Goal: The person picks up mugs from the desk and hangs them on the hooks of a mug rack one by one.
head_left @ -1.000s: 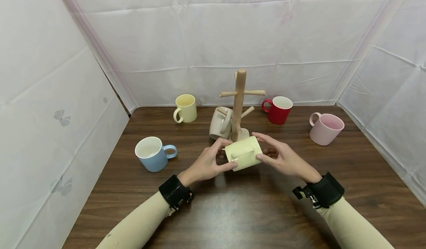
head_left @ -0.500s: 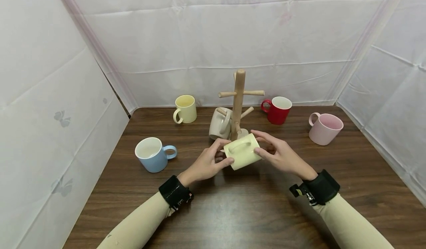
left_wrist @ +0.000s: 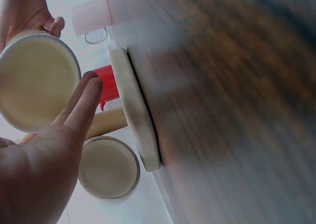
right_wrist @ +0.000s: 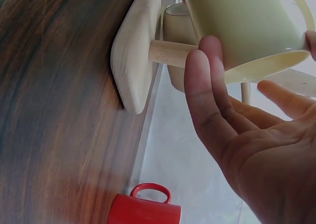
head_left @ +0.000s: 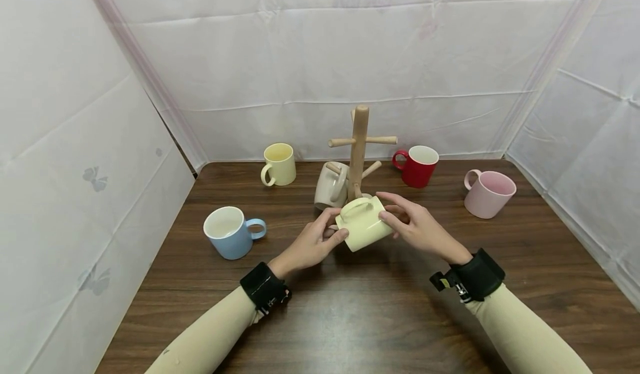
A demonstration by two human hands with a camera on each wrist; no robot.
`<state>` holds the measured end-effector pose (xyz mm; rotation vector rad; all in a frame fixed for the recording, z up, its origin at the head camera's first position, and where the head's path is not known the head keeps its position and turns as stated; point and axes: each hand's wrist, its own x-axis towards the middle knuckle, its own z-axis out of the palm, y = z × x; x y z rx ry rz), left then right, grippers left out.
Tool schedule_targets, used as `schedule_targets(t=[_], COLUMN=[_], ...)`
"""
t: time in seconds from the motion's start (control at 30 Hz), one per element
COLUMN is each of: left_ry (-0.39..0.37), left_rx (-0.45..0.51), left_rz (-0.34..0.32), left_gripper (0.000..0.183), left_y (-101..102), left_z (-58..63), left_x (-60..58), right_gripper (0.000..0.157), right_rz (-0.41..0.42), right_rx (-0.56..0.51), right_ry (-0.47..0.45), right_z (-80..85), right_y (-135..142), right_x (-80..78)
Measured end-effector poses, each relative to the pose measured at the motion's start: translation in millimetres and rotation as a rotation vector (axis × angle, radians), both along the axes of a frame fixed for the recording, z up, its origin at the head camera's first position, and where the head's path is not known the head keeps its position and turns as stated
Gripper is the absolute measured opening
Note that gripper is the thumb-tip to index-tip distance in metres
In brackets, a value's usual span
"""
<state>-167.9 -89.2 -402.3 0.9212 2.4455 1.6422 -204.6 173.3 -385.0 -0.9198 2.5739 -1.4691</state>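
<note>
So the pale yellow mug point(head_left: 366, 230) is up off the desk point(head_left: 320, 318), tipped on its side just to the near side of the wooden mug rack point(head_left: 358, 151), handle point(head_left: 354, 203) on top. Both hands are on it: the left hand point(head_left: 312, 245) pinches the left end between thumb and fingers, and the right hand point(head_left: 420, 228) does the same at the right end, by the mouth.

Biggest worry imo is slipping. The glaze looks shiny, and it's held mostly by the ends, so if one thumb lets go early I'd expect it to swing down and smack the rack's base point(right_wrist: 131, 61) or the desk.

Next up, the near lower peg point(head_left: 358, 191) is right behind the handle. Can't tell if they're touching. Push in a bit crooked and the peg could hit the mug wall instead of going through the loop.

Also, the grey mug point(head_left: 327, 188) hangs tilted on the rack's left side, close to the left fingers. A knuckle bump could knock it or rock the rack. The red mug point(head_left: 420, 168) sits far right, probably safe.
</note>
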Motion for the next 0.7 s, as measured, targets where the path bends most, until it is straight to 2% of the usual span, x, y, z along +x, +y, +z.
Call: schedule_targets(t=[0.17, 0.37, 0.47, 0.6, 0.7], left_ry=[0.01, 0.008, 0.005, 0.002, 0.007], left_rx=[0.009, 0.015, 0.019, 0.023, 0.024], left_rz=[0.003, 0.0, -0.008, -0.015, -0.011], left_gripper=[0.039, 0.038, 0.039, 0.039, 0.039], left_y=[1, 1, 2, 2, 2], left_z=[-2.4, -2.3, -2.5, -5.4, -17.0], left_x=[-2.1, -2.4, -2.7, -5.0, -11.7], right_gripper=[0.045, 0.044, 0.044, 0.046, 0.047], right_rz=[-0.02, -0.037, -0.041, -0.048, -0.057], right_rx=[0.041, 0.07, 0.076, 0.069, 0.063], right_ry=[-0.038, -0.034, -0.04, -0.054, -0.061], right_z=[29.2, 32.4, 31.2, 15.2, 1.4], right_y=[-9, -10, -9, -6, -2], right_x=[14.8, 13.6, 11.7, 0.6, -8.8])
